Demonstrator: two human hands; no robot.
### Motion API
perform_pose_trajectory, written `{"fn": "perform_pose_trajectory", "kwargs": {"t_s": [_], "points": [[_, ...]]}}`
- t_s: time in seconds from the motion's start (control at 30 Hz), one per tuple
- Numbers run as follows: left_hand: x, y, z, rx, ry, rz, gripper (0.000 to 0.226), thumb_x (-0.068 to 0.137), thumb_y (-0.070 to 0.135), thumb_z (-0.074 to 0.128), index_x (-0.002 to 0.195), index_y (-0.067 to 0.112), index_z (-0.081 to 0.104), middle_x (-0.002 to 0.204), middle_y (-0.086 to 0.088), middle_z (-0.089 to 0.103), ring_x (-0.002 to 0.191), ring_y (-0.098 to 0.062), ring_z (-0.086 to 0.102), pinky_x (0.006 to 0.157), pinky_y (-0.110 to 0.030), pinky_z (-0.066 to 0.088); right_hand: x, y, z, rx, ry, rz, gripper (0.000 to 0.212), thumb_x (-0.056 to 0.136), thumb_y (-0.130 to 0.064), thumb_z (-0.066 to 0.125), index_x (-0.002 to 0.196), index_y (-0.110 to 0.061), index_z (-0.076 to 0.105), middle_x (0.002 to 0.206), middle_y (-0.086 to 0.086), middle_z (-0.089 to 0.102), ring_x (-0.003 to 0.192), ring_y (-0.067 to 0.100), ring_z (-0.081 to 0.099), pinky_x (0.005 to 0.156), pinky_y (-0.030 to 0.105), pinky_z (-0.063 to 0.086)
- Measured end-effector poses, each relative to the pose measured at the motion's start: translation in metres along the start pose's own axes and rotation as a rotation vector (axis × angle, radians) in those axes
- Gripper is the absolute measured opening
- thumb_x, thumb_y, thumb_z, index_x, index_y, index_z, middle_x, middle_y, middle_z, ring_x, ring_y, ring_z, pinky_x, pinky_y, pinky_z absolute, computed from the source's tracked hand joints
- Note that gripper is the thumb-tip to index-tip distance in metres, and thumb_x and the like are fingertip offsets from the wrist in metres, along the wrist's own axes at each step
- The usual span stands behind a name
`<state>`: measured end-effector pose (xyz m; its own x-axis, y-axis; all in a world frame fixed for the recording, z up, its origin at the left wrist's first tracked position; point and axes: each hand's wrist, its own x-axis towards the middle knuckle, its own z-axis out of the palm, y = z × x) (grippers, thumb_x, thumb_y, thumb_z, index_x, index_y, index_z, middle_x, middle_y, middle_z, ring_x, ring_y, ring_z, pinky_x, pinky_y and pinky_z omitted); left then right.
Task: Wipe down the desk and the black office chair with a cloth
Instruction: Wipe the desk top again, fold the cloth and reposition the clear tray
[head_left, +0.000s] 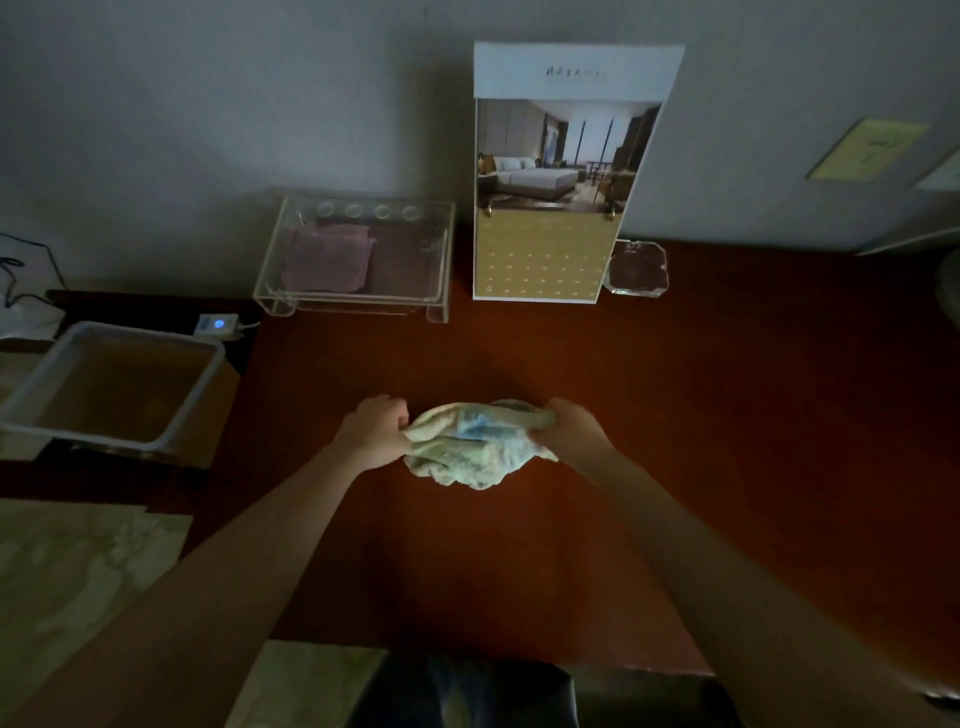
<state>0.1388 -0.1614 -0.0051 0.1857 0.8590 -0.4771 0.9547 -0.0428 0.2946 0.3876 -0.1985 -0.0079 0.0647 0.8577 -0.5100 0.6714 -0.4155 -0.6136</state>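
Most of the view is red-brown tabletop (675, 415), bare across its middle and right side, and none of it looks wet or streaked, so I judge the wiping has hardly begun. At the far edge a tall display card (561, 171) with a hotel-room picture stands upright against the wall. Off the left edge, on a lower surface, sits a white basin (31, 395). A clear acrylic tray (441, 312) stands near the far left corner with a folded pink towel (327, 257) inside. Above the middle of the tabletop, toward the near edge, hangs the cloth (467, 447), pale and bunched, stretched between both hands; whether its lowest fold touches the wood I cannot tell. The left grip (376, 431) is clenched on the cloth's left end and the right grip (571, 428) is clenched on its right end. A small glass block (636, 267) lies just right of the card's foot, and a little device with a blue light (218, 323) sits past the left edge. The step in hand looks like readying the cloth: fold it into a flat pad rather than a wad, press it down with one palm, and work in overlapping passes from the far edge toward the near one, going round the card and tray or lifting them.
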Motion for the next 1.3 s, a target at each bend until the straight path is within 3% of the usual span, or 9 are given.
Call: {"fn": "perform_pose_trajectory", "kwargs": {"t_s": [0.1, 0.27, 0.53, 0.63, 0.73, 0.87, 0.97, 1.13, 1.3], "points": [[-0.011, 0.006, -0.024, -0.324, 0.050, -0.006, 0.017, 0.074, 0.001, 0.056, 0.076, 0.015, 0.047, 0.073, 0.001, 0.046, 0.062, -0.012, 0.042, 0.053, -0.024, 0.031, -0.011, -0.015, -0.027, 0.223, 0.118, -0.066, 0.013, 0.087, -0.009, 0.062, 0.085, -0.011, 0.049, 0.076, 0.000, 0.050, 0.065, 0.012, 0.047, 0.055, 0.026, 0.041], [-0.027, 0.022, -0.084, -0.642, 0.091, 0.123, 0.034, 0.075, 0.002, 0.071, 0.102, 0.018, 0.057, 0.092, 0.005, 0.059, 0.082, -0.009, 0.056, 0.066, -0.022, 0.044, -0.027, -0.045, -0.078, 0.366, 0.302, -0.239, 0.007, 0.087, -0.010, 0.062, 0.094, -0.010, 0.060, 0.090, 0.007, 0.064, 0.083, 0.025, 0.063, 0.074, 0.039, 0.053], [-0.058, 0.037, -0.161, -0.689, 0.110, 0.294, 0.015, 0.080, 0.004, 0.070, 0.078, 0.014, 0.059, 0.077, -0.001, 0.062, 0.074, -0.015, 0.060, 0.064, -0.026, 0.044, -0.077, -0.088, -0.124, 0.515, 0.372, -0.362, 0.010, 0.093, -0.015, 0.059, 0.087, -0.010, 0.065, 0.085, 0.006, 0.068, 0.079, 0.022, 0.066, 0.071, 0.037, 0.057], [-0.069, 0.035, -0.179, -0.767, 0.009, 0.320, 0.018, 0.080, 0.000, 0.068, 0.090, 0.013, 0.061, 0.090, -0.004, 0.065, 0.087, -0.021, 0.065, 0.074, -0.032, 0.051, -0.095, -0.090, -0.132, 0.529, 0.375, -0.385, 0.023, 0.093, -0.019, 0.058, 0.096, 0.004, 0.063, 0.089, 0.019, 0.067, 0.081, 0.031, 0.067, 0.068, 0.045, 0.057], [-0.080, 0.031, -0.195, -0.894, -0.125, 0.331, 0.032, 0.073, -0.003, 0.070, 0.100, 0.011, 0.061, 0.099, -0.006, 0.067, 0.096, -0.022, 0.065, 0.074, -0.029, 0.054, -0.114, -0.090, -0.138, 0.598, 0.299, -0.412, 0.022, 0.086, -0.025, 0.063, 0.096, -0.005, 0.066, 0.086, 0.005, 0.072, 0.082, 0.024, 0.070, 0.063, 0.036, 0.057], [-0.089, 0.019, -0.207, -0.946, -0.332, 0.390, 0.083, 0.034, 0.028, 0.095, 0.107, 0.005, 0.064, 0.098, -0.005, 0.071, 0.090, -0.018, 0.069, 0.065, -0.024, 0.055, -0.133, -0.085, -0.138, 0.727, 0.164, -0.425, 0.060, 0.053, -0.047, 0.083, 0.096, -0.007, 0.067, 0.091, 0.009, 0.073, 0.084, 0.025, 0.070, 0.066, 0.031, 0.056], [-0.085, 0.010, -0.201, -0.905, -0.433, 0.421, 0.084, 0.032, 0.032, 0.096, 0.104, 0.003, 0.065, 0.096, -0.006, 0.071, 0.088, -0.017, 0.069, 0.069, -0.024, 0.055, -0.137, -0.078, -0.132, 0.793, 0.068, -0.395, 0.073, 0.041, -0.047, 0.090, 0.097, -0.005, 0.066, 0.087, 0.011, 0.072, 0.077, 0.022, 0.070, 0.062, 0.030, 0.056], [-0.066, 0.002, -0.167, -0.822, -0.425, 0.283, 0.050, 0.055, 0.025, 0.089, 0.096, 0.008, 0.068, 0.096, -0.008, 0.071, 0.090, -0.020, 0.068, 0.074, -0.028, 0.055, -0.114, -0.060, -0.112, 0.751, 0.056, -0.196, 0.027, 0.077, -0.016, 0.071, 0.100, -0.004, 0.065, 0.084, 0.007, 0.071, 0.072, 0.018, 0.069, 0.060, 0.027, 0.056], [-0.026, 0.001, -0.104, -0.476, 0.013, 0.068, 0.019, 0.078, 0.005, 0.072, 0.097, 0.005, 0.069, 0.095, -0.010, 0.067, 0.080, -0.018, 0.060, 0.064, -0.024, 0.046, -0.058, -0.034, -0.074, 0.387, 0.193, -0.001, 0.003, 0.086, -0.002, 0.064, 0.086, -0.003, 0.067, 0.074, 0.009, 0.059, 0.066, 0.018, 0.054, 0.065, 0.031, 0.046]]}}
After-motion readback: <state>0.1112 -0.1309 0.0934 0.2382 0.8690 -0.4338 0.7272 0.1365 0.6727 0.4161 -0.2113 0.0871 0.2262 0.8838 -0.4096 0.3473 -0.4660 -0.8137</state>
